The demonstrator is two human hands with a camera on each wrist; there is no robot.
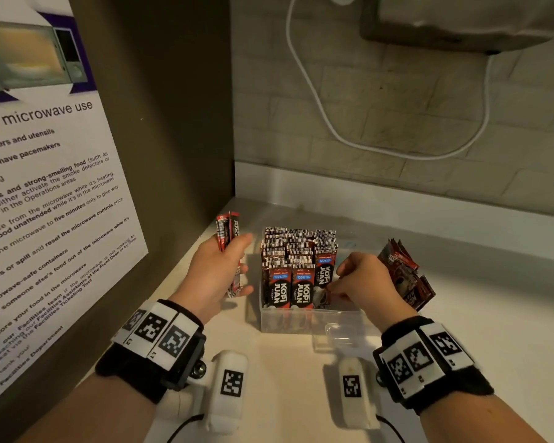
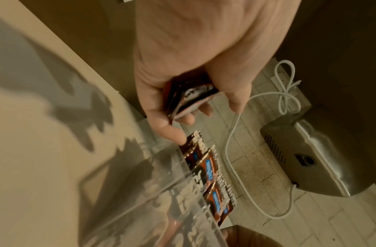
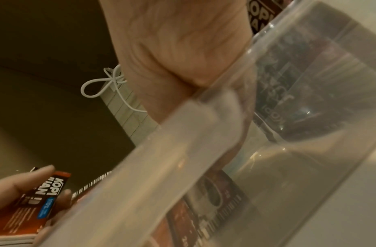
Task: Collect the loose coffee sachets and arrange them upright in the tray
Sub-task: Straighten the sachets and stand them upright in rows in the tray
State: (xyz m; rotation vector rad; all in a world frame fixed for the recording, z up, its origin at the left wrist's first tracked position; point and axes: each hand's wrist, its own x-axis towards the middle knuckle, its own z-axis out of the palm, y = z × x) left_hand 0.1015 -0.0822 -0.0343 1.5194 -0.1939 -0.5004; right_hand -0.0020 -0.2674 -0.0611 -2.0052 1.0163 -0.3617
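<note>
Sachets (image 1: 296,276) upright in tray (image 1: 304,321) | L hand (image 1: 215,276) grips bundle (image 1: 229,241) vertical

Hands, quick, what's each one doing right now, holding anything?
Left hand: grips a bundle of sachets, beside the tray.
Right hand: fingers curled down into the tray; a grip on a sachet cannot be told.

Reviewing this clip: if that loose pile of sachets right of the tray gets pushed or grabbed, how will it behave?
The loose pile lies fanned at mixed angles beside the clear tray, so a push would probably scatter it. The packets look thin and flat, likely light and somewhat floppy. Glossy wrappers may slide, as in the left hand's bundle.
</note>
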